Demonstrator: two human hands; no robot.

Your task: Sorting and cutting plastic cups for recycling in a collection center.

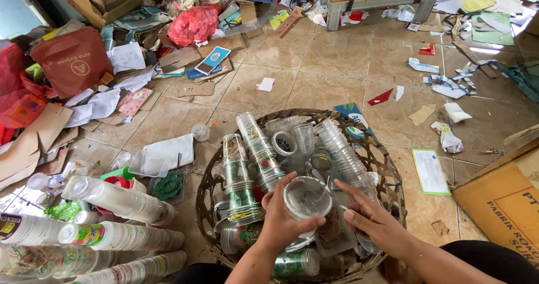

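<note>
Floor's beige tile [337, 54], glossy and littered with torn paper, flattened cardboard and a crumpled red plastic bag [192, 24]. A round woven basket [387, 160] sits on it, packed with stacked clear plastic cups [258, 149]. Left hand [281, 219] is curled around a clear round cup [307, 198] over the basket middle; right hand [373, 219] has its fingers spread, tips touching the cup's side. More ribbed cup stacks [120, 236] lie left.
</note>
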